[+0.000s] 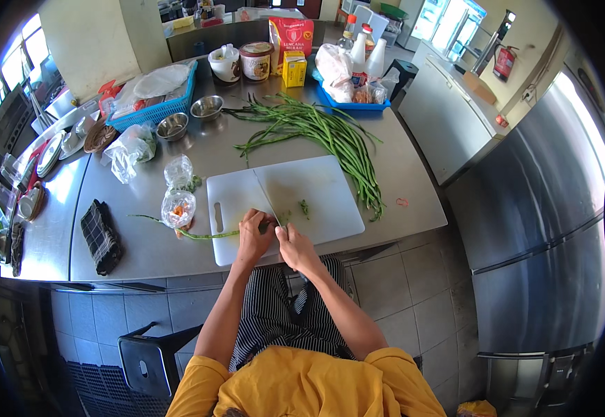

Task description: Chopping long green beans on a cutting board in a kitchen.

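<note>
My left hand (255, 230) grips a green long bean (213, 236) over a white plastic cutting board (307, 180). The bean's free end trails left past the board's edge onto the table. In my right hand (294, 244) is a kitchen knife (266, 197), its blade pointing away from me and slanting left, close beside my left fingers. A few small cut green pieces (304, 208) lie on the board, right of the blade. Behind and to the right of the board spreads a large bunch of long beans (328, 133). My fingers hide part of the held bean.
Left of the board sit small plastic bags (178, 206) and a folded dark checked cloth (101, 237). Two steel bowls (207, 107), a blue basket (151, 114) and a blue tray with bottles (354, 104) stand farther back. A red rubber band (402, 202) lies at right.
</note>
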